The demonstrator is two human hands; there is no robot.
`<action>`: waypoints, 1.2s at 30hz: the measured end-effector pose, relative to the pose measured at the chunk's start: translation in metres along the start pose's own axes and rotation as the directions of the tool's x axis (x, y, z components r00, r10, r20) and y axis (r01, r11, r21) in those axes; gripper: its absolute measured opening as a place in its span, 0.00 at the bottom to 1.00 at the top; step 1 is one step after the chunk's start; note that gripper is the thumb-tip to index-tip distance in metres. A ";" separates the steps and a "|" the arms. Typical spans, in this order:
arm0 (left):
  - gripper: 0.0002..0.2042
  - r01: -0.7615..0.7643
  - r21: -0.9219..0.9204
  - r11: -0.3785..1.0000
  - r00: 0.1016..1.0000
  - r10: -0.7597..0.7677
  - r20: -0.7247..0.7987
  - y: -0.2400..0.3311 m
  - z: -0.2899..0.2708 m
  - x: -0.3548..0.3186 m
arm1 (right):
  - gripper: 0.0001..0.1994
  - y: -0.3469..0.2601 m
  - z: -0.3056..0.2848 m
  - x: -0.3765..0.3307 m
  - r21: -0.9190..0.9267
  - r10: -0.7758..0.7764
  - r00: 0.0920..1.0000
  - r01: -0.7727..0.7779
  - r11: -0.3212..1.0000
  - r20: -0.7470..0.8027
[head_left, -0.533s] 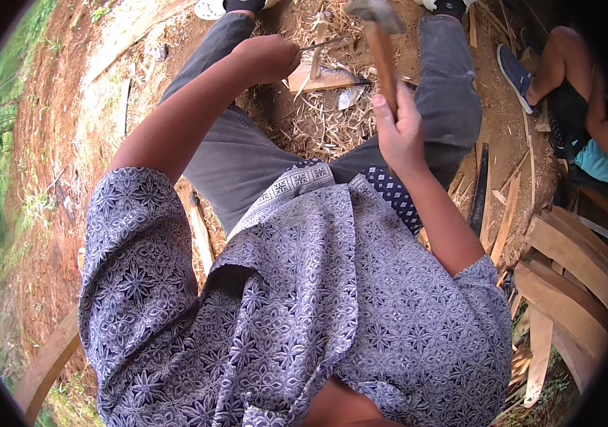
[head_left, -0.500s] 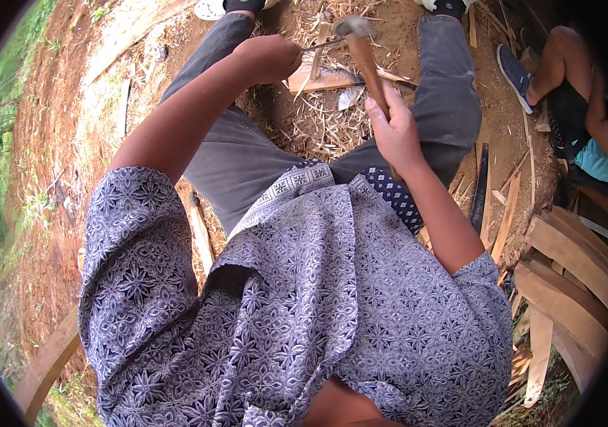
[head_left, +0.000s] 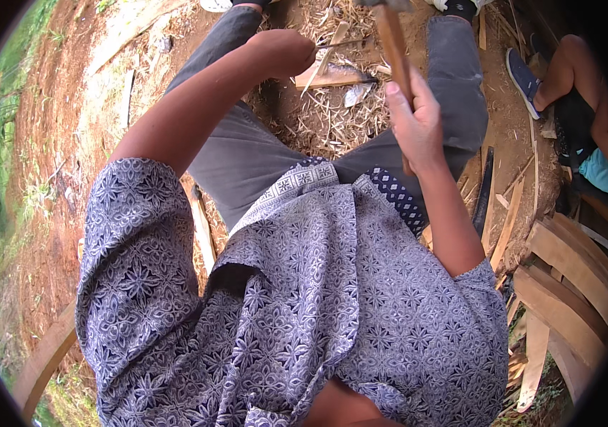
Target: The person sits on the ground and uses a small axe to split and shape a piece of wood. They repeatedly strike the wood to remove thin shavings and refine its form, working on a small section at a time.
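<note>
My left hand (head_left: 284, 53) is a closed fist at the upper middle, gripping a thin dark metal rod (head_left: 343, 45) that points to the right; its far end reaches toward the hammer. My right hand (head_left: 418, 122) is wrapped round the wooden handle of a hammer (head_left: 395, 53), held upright in the view with its metal head cut off by the top edge. Below the rod, a short wooden block (head_left: 329, 78) lies on the ground between my legs. Beside the block is a crumpled whitish scrap (head_left: 358, 95).
Wood shavings (head_left: 318, 128) litter the brown soil. Curved wooden pieces (head_left: 560, 302) are stacked at the lower right, near a dark curved strip (head_left: 484, 188). Another person's leg (head_left: 563, 75) is at the right. A curved board (head_left: 48, 363) stands at the lower left.
The hammer and my right hand have moved up and to the right, away from the rod's end. My left hand has shifted slightly right with the rod.
</note>
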State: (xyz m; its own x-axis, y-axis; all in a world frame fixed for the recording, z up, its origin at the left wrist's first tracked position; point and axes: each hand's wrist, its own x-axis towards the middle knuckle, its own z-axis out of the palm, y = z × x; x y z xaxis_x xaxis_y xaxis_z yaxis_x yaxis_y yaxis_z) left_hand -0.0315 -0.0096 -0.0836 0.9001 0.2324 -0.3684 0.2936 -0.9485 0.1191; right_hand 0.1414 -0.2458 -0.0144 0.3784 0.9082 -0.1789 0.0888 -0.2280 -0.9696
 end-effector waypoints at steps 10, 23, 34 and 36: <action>0.14 -0.025 -0.032 0.999 0.999 0.024 -0.022 -0.011 -0.009 0.005 | 0.25 0.011 0.001 -0.011 -0.126 -0.029 0.999 0.024 0.992 -0.038; 0.16 0.109 -0.179 0.978 0.993 -0.097 0.070 -0.003 -0.026 -0.007 | 0.26 -0.007 0.000 -0.003 -0.111 -0.166 0.985 0.159 0.981 -0.053; 0.17 0.096 -0.162 0.982 0.994 -0.086 0.070 -0.005 -0.030 -0.002 | 0.25 0.004 0.007 0.001 -0.164 -0.180 0.979 0.162 0.973 -0.100; 0.17 0.082 -0.144 0.986 0.995 -0.073 0.066 -0.007 -0.027 0.001 | 0.24 0.025 0.003 0.015 -0.275 0.070 0.996 -0.053 0.960 0.052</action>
State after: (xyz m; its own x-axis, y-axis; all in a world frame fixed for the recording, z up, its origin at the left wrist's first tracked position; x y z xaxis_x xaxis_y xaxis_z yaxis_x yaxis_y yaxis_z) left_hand -0.0240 0.0034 -0.0603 0.8532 0.2861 -0.4361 0.4095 -0.8853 0.2204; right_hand 0.1465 -0.2370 -0.0417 0.3355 0.9071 -0.2543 0.3184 -0.3632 -0.8756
